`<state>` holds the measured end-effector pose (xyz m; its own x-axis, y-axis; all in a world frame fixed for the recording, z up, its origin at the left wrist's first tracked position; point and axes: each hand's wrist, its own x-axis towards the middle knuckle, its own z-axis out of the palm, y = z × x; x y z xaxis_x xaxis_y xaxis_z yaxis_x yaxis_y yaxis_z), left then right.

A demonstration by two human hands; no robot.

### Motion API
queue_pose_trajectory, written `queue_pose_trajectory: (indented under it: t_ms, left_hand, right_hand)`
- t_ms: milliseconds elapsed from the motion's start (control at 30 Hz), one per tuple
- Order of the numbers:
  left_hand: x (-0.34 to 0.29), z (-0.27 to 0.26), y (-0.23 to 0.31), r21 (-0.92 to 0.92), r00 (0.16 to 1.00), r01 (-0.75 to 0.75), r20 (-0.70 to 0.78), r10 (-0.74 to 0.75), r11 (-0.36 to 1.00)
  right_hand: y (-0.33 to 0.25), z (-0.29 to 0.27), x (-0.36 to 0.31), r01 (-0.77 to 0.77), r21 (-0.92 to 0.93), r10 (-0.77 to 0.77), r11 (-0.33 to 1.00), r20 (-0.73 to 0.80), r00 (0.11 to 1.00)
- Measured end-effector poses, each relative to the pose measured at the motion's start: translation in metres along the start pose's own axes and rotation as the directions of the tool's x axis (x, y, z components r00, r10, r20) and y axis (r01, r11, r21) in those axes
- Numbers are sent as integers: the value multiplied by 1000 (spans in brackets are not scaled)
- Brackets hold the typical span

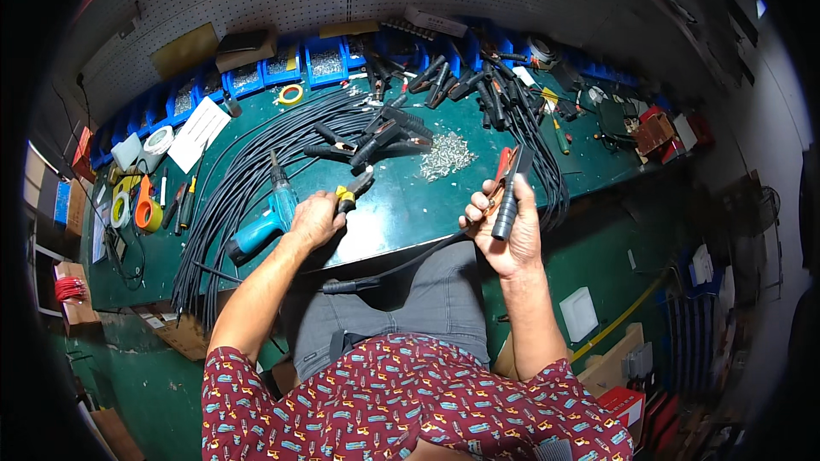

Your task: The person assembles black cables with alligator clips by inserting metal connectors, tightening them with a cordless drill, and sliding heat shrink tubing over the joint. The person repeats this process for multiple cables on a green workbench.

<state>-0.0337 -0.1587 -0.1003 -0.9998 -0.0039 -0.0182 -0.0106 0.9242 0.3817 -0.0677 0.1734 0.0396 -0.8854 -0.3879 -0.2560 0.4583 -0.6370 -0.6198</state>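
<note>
My left hand (316, 220) is closed around a pair of pliers with yellow handles (345, 196), their jaws pointing away to the right over the table. Right beside that hand lies a teal power drill (261, 232), its nose pointing to the far side. In my right hand (517, 235), raised at the table's front edge, is a black clamp (506, 210) with copper-coloured jaws and a red part. A black cable with a black sleeve-like end (350, 285) lies across my lap. Small silvery pieces (447, 156) form a heap beyond my hands.
A thick bundle of black cables (248, 154) curves over the green table (384, 222). Black clamps (376, 141) are piled mid-table, with more (495, 90) behind at right. Blue bins (325, 65) line the back. Tape rolls (147, 212) and a paper sheet (198, 135) lie left.
</note>
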Motion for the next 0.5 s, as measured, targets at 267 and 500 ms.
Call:
queue_pose_trajectory:
  t_ms: [267, 500]
  left_hand:
    - [-18, -41, 43, -954, 965, 15, 93, -246, -300]
    - [-93, -40, 96, -828, 966, 252, 186, 179, -501]
  right_hand:
    - [-21, 27, 20, 213, -472, -200, 855, 79, 977]
    - [-1, 21, 43, 12, -200, -37, 980, -122, 992]
